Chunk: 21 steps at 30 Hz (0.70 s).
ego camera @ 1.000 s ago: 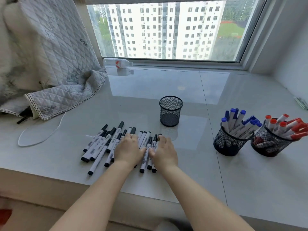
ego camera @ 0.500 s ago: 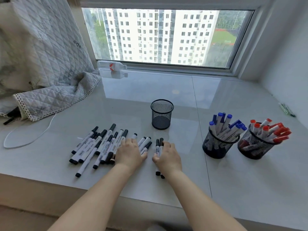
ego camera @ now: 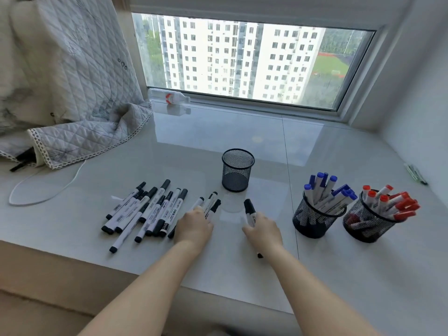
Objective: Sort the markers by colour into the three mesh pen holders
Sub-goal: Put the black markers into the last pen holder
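Head view, progress: You had two of the three colours sorted, judging by the pots; black was the colour left, and none of it stood in a pot yet.
Head view, blue pot: The blue pot [ego camera: 315,220] stood at the right of the surface [ego camera: 242,132], packed with blue-capped markers [ego camera: 324,190] leaning every way.
Head view, red pot: The red pot [ego camera: 366,224] sat just beside the blue one, further right, holding the red-capped markers [ego camera: 392,204].
Head view, empty pot: The empty pot [ego camera: 237,169] stood upright in the middle, beyond both your hands, with nothing in it that could be seen.
Head view, black markers: The black markers [ego camera: 145,209] lay in a loose heap on the surface, left of the empty pot, some crossing each other.
Head view, right hand: Your right hand [ego camera: 263,229] had its fingers curled round a black marker or two [ego camera: 249,210], cap pointing towards the empty pot; how many it held I cannot tell.
Head view, left hand: Your left hand [ego camera: 194,226] rested on the right edge of the heap, over a few markers [ego camera: 211,202]; whether its fingers were gripping them or only lying on them I cannot tell.
Head view, what was left: By my reckoning the whole black heap had yet to go into the middle pot.
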Available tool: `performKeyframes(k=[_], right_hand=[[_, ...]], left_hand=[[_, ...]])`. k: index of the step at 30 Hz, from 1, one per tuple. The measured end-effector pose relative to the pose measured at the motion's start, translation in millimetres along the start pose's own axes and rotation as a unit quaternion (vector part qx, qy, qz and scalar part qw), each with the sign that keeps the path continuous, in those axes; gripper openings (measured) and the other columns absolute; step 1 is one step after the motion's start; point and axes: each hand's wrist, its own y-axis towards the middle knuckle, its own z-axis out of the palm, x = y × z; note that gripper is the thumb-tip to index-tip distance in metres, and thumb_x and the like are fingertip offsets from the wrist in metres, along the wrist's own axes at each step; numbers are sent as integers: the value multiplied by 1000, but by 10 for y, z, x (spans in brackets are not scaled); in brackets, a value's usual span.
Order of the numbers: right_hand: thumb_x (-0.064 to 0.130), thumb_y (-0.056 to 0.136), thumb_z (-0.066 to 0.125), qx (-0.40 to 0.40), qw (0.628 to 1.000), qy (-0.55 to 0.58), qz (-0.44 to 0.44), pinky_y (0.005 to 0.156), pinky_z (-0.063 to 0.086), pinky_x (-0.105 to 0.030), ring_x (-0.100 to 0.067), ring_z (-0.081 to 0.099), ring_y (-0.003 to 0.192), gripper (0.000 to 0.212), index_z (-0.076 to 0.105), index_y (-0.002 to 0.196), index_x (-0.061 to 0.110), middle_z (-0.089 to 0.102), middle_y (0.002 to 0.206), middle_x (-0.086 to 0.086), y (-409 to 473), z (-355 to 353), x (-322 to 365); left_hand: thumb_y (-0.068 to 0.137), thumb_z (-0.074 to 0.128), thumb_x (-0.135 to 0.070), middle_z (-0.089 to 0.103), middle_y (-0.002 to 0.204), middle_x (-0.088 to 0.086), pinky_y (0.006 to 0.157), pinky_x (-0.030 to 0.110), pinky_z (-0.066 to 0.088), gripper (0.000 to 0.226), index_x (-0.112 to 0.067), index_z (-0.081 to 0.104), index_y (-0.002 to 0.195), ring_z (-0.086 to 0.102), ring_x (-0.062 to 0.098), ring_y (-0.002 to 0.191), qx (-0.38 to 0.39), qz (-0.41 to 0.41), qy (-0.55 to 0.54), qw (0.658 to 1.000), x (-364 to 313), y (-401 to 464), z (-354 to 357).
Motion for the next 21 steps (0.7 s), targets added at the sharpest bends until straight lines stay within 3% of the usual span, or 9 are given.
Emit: performKeyframes(k=[2, 4, 11, 15, 16, 18, 21], right_hand=[[11, 84, 49, 32, 981, 189, 27, 52, 44, -26, -16, 58, 54, 2, 48, 84, 12, 55, 66, -3, 51, -121, 23], [1, 84, 43, 39, 954, 294, 27, 45, 44, -27, -14, 53, 39, 14, 45, 75, 11, 52, 56, -5, 138, -230, 70], [16, 87, 56, -92, 935, 336, -66, 48, 32, -27, -13, 38, 48, 17, 50, 71, 19, 43, 57, 2, 663, -673, 750], [22, 89, 57, -139, 870, 461, -107, 46, 41, -24, -9, 46, 42, 23, 54, 67, 18, 48, 47, 5, 848, -836, 1130], [22, 90, 56, -145, 856, 483, -116, 52, 46, -24, -9, 52, 46, 22, 55, 69, 18, 52, 46, 8, 910, -856, 1197], [25, 92, 53, -157, 855, 480, -122, 71, 50, -31, -16, 63, 67, 20, 53, 74, 19, 63, 53, 9, 1040, -875, 1273], [30, 95, 47, -150, 863, 471, -100, 95, 43, -45, -26, 60, 82, 21, 51, 76, 20, 72, 80, 0, 1204, -822, 1249]], left_hand=[[84, 52, -24, 65, 108, 15, 78, 33, 47, 40, -9, 51, 121, 61, 33, 98, -14, -19, -23, 999, 26, 25, 7], [85, 53, -27, 65, 103, 17, 76, 33, 47, 43, -9, 49, 124, 61, 33, 95, -33, -26, -38, 998, 44, 48, 26], [85, 54, -30, 66, 97, 14, 73, 34, 49, 54, -17, 41, 135, 62, 33, 89, -76, -7, -96, 992, 43, 56, 113], [82, 55, -32, 67, 105, 12, 76, 33, 49, 55, -16, 46, 134, 63, 31, 93, -88, -17, -118, 989, 7, 73, 127], [81, 55, -33, 69, 100, 9, 74, 32, 49, 53, -16, 50, 131, 63, 30, 89, -88, -23, -130, 987, 3, 81, 124], [78, 55, -32, 65, 72, 1, 63, 29, 44, 37, -16, 61, 111, 60, 28, 74, -87, -34, -155, 983, 3, 113, 115], [76, 53, -34, 49, 54, -6, 56, 27, 38, 13, -20, 56, 77, 56, 27, 65, -68, -36, -160, 984, 10, 180, 132]])
